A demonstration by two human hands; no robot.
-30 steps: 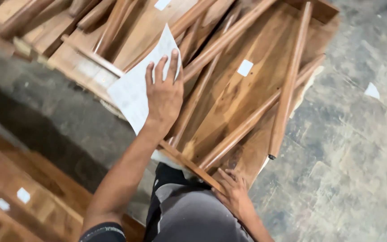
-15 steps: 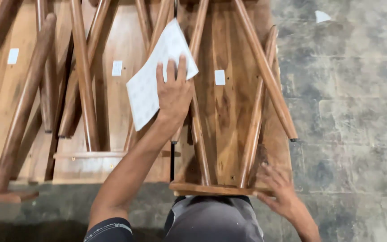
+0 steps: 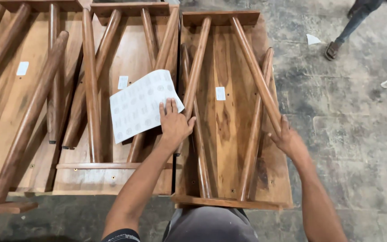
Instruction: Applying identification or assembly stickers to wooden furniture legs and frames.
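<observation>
Three upturned tables already wear small white stickers while our left hand [image 3: 174,125] pinches the sticker sheet [image 3: 143,104] and our right hand [image 3: 287,140] grips a table leg [image 3: 257,78].

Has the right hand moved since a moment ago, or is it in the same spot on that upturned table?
Yes. The right hand has gone from the table's near edge up onto a slanted leg, farther along the upturned table.

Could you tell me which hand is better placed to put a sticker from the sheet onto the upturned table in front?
Probably the right hand: it only rests on a table leg near the bare underside. The left hand is pinning the sticker sheet.
</observation>
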